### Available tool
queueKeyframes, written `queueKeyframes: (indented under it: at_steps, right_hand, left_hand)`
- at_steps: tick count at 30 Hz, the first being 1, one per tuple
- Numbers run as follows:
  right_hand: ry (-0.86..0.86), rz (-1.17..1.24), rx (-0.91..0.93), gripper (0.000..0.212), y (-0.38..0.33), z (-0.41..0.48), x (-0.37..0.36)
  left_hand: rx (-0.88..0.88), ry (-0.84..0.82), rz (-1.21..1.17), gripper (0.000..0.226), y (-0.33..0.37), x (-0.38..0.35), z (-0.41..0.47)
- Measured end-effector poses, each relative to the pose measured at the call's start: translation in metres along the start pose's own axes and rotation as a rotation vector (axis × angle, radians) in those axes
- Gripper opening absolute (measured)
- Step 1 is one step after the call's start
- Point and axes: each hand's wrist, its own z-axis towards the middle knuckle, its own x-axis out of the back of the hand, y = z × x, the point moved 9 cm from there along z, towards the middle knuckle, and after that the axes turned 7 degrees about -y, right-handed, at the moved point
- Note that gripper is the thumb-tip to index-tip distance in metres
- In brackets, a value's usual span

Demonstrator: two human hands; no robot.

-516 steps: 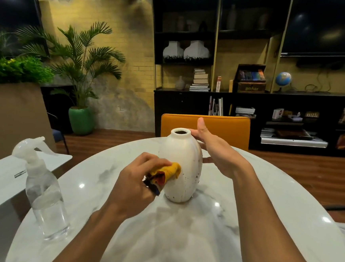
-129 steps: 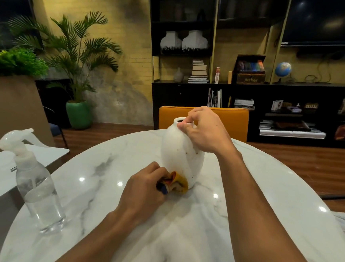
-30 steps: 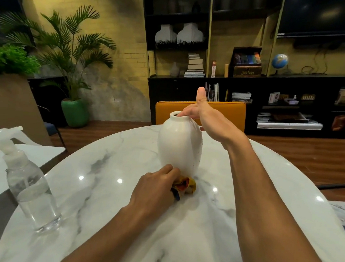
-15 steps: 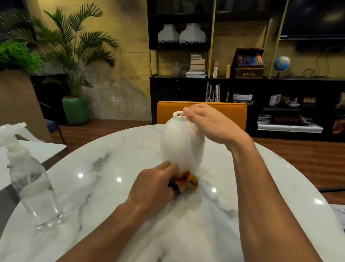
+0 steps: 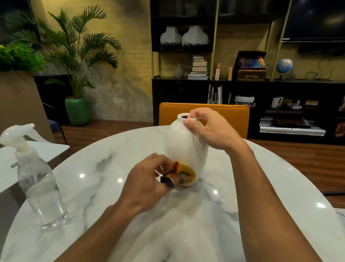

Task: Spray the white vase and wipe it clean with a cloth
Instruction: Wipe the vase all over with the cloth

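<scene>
Your left hand (image 5: 147, 180) hides most of the bunched yellow cloth (image 5: 181, 173), and the vase's base sits behind it. The smooth, egg-shaped white vase (image 5: 183, 146) stands mid-table on glossy marble (image 5: 266, 190). Your left fingers clench the cloth against its foot; your right hand (image 5: 211, 128) pinches the narrow rim. The clear spray bottle (image 5: 37, 180) stands well apart, left.

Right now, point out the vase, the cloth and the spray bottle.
white vase (image 5: 181, 146), head view, on its bare belly.
cloth (image 5: 181, 173), head view, on the yellow fold.
spray bottle (image 5: 41, 188), head view, on the clear body.
</scene>
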Motion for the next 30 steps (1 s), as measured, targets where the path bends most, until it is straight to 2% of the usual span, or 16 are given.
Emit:
queueKeyframes:
  at_steps: [3,8,14,18,20,24,27,30]
  right_hand:
    - [0.050,-0.011,-0.012,0.025,0.001,0.002,0.002]
    - [0.156,-0.095,-0.026,0.031,-0.005,0.002,0.008]
    - [0.283,-0.221,-0.100,0.042,-0.013,-0.003,0.018]
    - [0.341,-0.236,-0.132,0.044,-0.016,-0.005,0.017]
    - [0.297,-0.239,-0.129,0.044,-0.016,-0.003,0.015]
    - [0.083,-0.086,-0.059,0.047,-0.009,0.001,0.012]
    - [-0.018,-0.042,-0.023,0.043,-0.002,0.000,0.009]
    - [-0.071,0.018,-0.028,0.037,0.004,-0.001,0.002]
  left_hand:
    - [0.074,0.049,-0.189,0.029,-0.008,0.023,0.001]
    - [0.233,0.124,-0.410,0.014,-0.026,0.038,-0.002]
    - [0.323,0.176,-0.393,0.024,-0.040,0.039,-0.002]
    - [0.398,0.174,-0.297,0.023,-0.052,0.037,-0.004]
    - [0.473,0.159,-0.291,0.015,-0.063,0.031,-0.006]
    - [0.640,0.091,-0.288,0.012,-0.082,0.013,-0.012]
    - [0.691,0.016,-0.307,0.012,-0.082,-0.003,-0.013]
    - [0.698,-0.103,-0.322,0.022,-0.075,-0.022,-0.011]
